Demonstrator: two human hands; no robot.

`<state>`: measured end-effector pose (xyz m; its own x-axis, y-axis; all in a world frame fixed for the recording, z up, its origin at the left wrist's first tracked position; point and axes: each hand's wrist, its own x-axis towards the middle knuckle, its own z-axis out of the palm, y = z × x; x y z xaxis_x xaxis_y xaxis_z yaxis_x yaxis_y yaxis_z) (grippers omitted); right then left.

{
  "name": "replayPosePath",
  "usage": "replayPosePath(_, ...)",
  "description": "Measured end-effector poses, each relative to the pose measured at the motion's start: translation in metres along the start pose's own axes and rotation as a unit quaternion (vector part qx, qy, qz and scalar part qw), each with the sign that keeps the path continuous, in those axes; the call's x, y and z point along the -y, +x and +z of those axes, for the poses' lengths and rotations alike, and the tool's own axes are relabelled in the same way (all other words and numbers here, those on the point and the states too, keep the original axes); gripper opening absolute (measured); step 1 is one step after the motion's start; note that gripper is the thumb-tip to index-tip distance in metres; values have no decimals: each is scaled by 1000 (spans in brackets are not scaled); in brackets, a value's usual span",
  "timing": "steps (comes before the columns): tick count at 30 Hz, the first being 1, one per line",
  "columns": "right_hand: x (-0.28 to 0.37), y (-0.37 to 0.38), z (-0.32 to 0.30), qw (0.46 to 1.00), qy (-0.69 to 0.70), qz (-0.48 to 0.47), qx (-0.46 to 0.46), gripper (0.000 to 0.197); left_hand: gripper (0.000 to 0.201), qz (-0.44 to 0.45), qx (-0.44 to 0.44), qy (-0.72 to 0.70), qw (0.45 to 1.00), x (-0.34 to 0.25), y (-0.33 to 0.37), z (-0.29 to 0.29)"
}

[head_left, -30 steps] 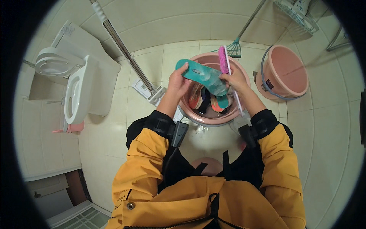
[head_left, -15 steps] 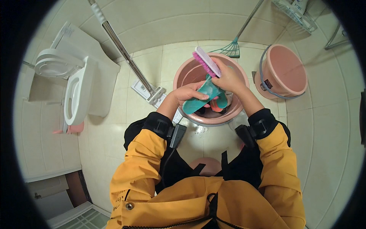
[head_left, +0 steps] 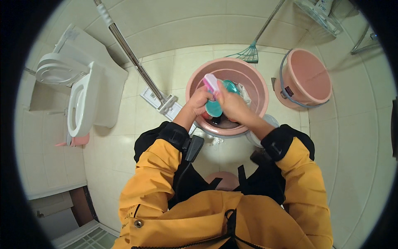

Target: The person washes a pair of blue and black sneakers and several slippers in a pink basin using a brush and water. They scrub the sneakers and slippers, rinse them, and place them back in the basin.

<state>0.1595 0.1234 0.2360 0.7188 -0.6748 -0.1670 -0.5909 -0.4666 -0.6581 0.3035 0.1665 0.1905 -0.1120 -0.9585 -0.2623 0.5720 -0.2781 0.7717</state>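
Observation:
Over the large pink tub (head_left: 258, 74), my right hand (head_left: 230, 104) is closed around a scrub brush (head_left: 211, 81) with a pale back and pink bristles. My left hand (head_left: 199, 101) grips a teal insole (head_left: 214, 109), its fingers wrapped at the edge close beside the brush. Brush and insole are pressed together, partly hidden by my hands. Inside the tub lie another teal piece (head_left: 230, 86), a whitish cloth-like thing (head_left: 244, 94) and something dark (head_left: 216, 120) that I cannot make out.
A pink bucket (head_left: 309, 76) with a grey handle stands to the right. On the left are a flat mop (head_left: 145, 72) and a toilet (head_left: 99, 79). A teal rake-like broom (head_left: 250, 54) leans behind the tub. A wire shelf (head_left: 317, 18) hangs at the upper right.
The brush has dropped from above the insole down onto it, between my hands. The insole has turned steeper and is more covered. My right hand has moved left and lower.

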Motion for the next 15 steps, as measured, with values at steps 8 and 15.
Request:
replayPosePath(8,-3,-1,0,1000,11,11,-3,55,60,2,-28,1,1000,2,1,11)
replayPosePath(15,-13,1,6,1000,20,4,22,50,65,-5,-76,-20,997,2,4,17)
